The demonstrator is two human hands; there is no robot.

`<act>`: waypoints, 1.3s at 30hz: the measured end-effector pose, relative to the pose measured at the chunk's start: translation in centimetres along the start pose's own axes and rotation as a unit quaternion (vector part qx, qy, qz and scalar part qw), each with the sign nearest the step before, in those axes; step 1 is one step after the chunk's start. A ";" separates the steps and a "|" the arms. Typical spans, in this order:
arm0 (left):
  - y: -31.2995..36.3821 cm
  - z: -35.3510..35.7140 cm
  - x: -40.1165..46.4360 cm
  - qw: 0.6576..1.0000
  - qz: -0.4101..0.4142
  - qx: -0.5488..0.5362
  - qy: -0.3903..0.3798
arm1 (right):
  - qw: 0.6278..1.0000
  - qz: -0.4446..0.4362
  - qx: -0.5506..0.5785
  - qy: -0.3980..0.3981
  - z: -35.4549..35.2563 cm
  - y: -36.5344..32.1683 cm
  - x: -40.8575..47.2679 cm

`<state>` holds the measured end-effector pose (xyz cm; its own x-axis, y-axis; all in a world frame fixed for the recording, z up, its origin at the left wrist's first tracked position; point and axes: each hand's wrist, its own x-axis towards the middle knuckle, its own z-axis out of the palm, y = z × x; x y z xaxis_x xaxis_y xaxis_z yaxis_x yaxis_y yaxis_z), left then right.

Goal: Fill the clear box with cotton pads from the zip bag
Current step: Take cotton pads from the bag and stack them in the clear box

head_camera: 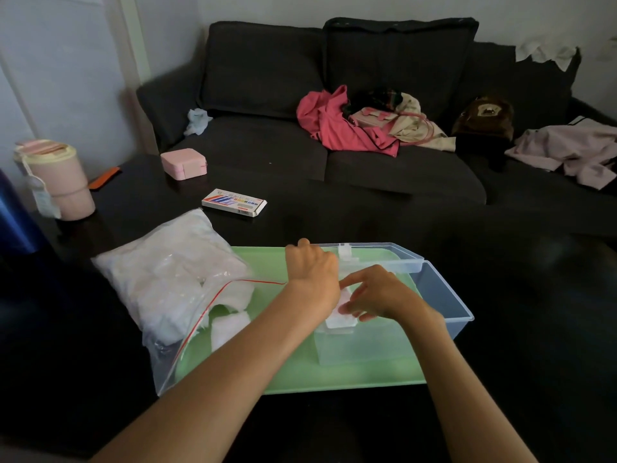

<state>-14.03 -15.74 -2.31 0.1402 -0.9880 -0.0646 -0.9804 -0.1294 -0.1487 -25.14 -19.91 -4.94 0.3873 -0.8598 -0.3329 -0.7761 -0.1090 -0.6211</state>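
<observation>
At six o'clock both forearms reach in over the near edge of the green tray (300, 375), which lies on the dark counter (500, 295). At the tray's centre stands the clear box (367, 345), its hinged lid (377, 253) thrown back toward twelve o'clock, likely so the mouth stays free. Both hands meet over that mouth. The right hand (377, 295) has its fingers curled round a stack of cotton pads (340, 319) sitting at the box's rim, apparently pressing them down. The left hand (312, 272) is curled just beside it at ten o'clock; whether it holds the pads or the box wall I cannot tell.

At nine o'clock the zip bag (167, 279) lies open, its mouth facing the box, probably to keep each reach short. Loose pads spill onto the tray there. The tray's three o'clock side is taken by the box, so open room lies mostly toward six.

Farther off at eleven o'clock are a flat carton (233, 202), a pink case (183, 163) and a pink cup (63, 182); beyond them, a sofa (267, 78).
</observation>
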 end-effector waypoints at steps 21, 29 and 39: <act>-15.3 6.6 -10.6 0.938 -0.146 -0.301 0.089 | 0.977 -0.158 -0.124 0.075 7.1 -9.0 -6.3; -16.4 8.8 -9.5 0.939 -0.142 -0.274 0.150 | 0.947 -0.083 -0.297 0.090 13.5 -9.6 -3.8; -16.3 8.5 -9.2 0.956 -0.135 -0.216 0.147 | 0.973 -0.059 -0.204 0.090 14.4 -9.8 -2.9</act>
<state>1.86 -3.84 -7.69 0.4135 -0.8863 0.2086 -0.8888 -0.3431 0.3040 -11.48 -9.18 -8.18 0.4213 -0.8986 -0.1230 -0.8785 -0.3706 -0.3016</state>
